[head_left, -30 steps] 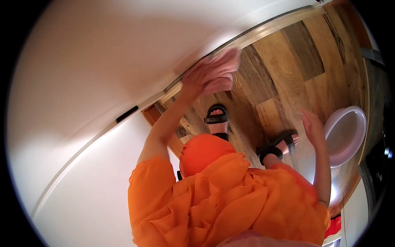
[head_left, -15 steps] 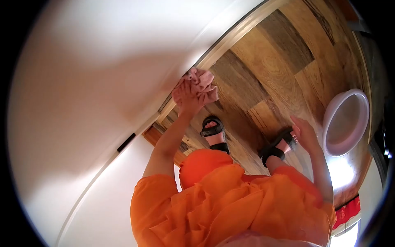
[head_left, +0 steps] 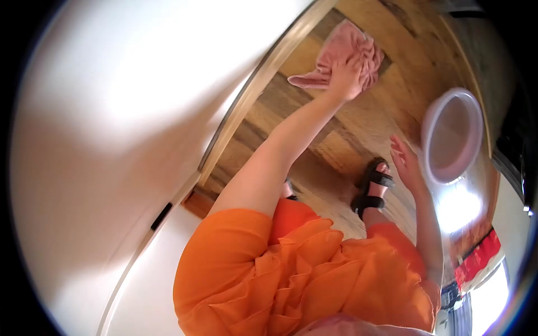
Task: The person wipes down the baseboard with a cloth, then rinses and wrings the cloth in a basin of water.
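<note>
My left hand [head_left: 347, 77] presses a pink cloth [head_left: 343, 45] onto the wood-plank floor [head_left: 330, 151]. The cloth bunches under and around its fingers, with a loose fold trailing toward the wall. Over the floor to the right hovers my right hand [head_left: 406, 161], holding nothing, its fingers stretched out and a little apart. It is between my sandalled foot [head_left: 374, 187] and a pale lilac basin [head_left: 428, 140], apart from the basin.
A white wall [head_left: 140, 112] with a wooden skirting strip [head_left: 246, 101] runs along the left. My other foot is mostly hidden by my orange clothing. Red fabric [head_left: 479, 260] is at the lower right, beside a bright reflection on the floor.
My left hand has moved the cloth away from the skirting, forward and to the right across the floor. My right hand is a little farther forward. The view has shifted slightly.
</note>
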### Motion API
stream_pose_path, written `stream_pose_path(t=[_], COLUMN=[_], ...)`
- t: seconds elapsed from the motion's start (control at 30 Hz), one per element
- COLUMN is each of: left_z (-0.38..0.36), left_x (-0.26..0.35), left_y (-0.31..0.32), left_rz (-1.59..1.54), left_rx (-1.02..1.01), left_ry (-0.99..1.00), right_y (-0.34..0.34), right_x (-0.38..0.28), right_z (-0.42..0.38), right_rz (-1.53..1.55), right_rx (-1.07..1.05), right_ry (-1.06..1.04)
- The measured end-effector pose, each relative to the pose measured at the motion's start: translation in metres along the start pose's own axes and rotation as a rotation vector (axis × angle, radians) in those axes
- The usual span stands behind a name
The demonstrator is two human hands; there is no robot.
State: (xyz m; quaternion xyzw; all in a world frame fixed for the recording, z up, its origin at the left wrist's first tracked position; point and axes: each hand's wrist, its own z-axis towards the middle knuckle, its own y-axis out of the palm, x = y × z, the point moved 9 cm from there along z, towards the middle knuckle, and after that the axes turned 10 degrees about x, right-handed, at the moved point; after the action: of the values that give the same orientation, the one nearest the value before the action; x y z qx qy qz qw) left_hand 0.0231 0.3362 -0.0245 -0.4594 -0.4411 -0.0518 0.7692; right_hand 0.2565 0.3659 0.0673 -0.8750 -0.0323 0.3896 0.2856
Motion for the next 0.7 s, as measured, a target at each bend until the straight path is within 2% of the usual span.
stream_pose_path(t=[0.07, 0.1, 0.13, 0.2, 0.23, 0.3, 0.37, 0.4, 0.5, 0.53, 0.6, 0.63, 0.67, 0.7], left_z=[-0.016, -0.025, -0.039, -0.056, -0.059, -0.058, -0.045, -0.033, -0.013, 0.001, 0.019, 0.028, 0.034, 0.034], left_x=[0.032, 0.05, 0.069, 0.101, 0.114, 0.146, 0.174, 0.179, 0.203, 0.227, 0.256, 0.272, 0.28, 0.29], left_y=[0.021, 0.033, 0.043, 0.048, 0.045, 0.031, 0.008, -0.002, -0.012, -0.033, -0.023, -0.015, -0.008, 0.008], left_rz=[-0.81, -1.063, -1.306, -1.486, -1.439, -1.425, -1.492, -1.472, -1.224, -1.151, -1.082, -1.049, -0.971, -0.909], left_rx=[-0.056, -0.143, -0.243, -0.318, -0.284, -0.345, -0.537, -0.518, -0.485, -0.467, -0.471, -0.472, -0.398, -0.439], left_ry=[-0.292, -0.451, -0.621, -0.792, -0.791, -0.79, -0.753, -0.69, -0.662, -0.574, -0.426, -0.347, -0.341, -0.386], right_y=[-0.018, -0.024, -0.028, -0.022, -0.017, -0.022, -0.048, -0.072, -0.152, -0.179, -0.23, -0.246, -0.263, -0.278], right_x=[0.003, 0.0, -0.003, -0.022, -0.031, -0.027, -0.016, -0.004, 0.015, 0.022, 0.042, 0.058, 0.075, 0.094], right_z=[0.008, 0.013, 0.014, 0.014, 0.014, 0.013, 0.012, 0.005, -0.027, -0.043, -0.076, -0.086, -0.091, -0.095], right_rz=[0.085, 0.096, 0.112, 0.223, 0.281, 0.48, 0.622, 0.502, 0.483, 0.569, 0.76, 0.724, 0.689, 0.659], right_rx=[0.106, 0.136, 0.16, 0.114, 0.088, 0.143, 0.183, 0.27, 0.425, 0.485, 0.633, 0.66, 0.679, 0.696], right_ry=[0.035, 0.044, 0.058, 0.087, 0.1, 0.115, 0.094, 0.118, 0.062, 0.049, 0.009, 0.046, 0.083, 0.125])
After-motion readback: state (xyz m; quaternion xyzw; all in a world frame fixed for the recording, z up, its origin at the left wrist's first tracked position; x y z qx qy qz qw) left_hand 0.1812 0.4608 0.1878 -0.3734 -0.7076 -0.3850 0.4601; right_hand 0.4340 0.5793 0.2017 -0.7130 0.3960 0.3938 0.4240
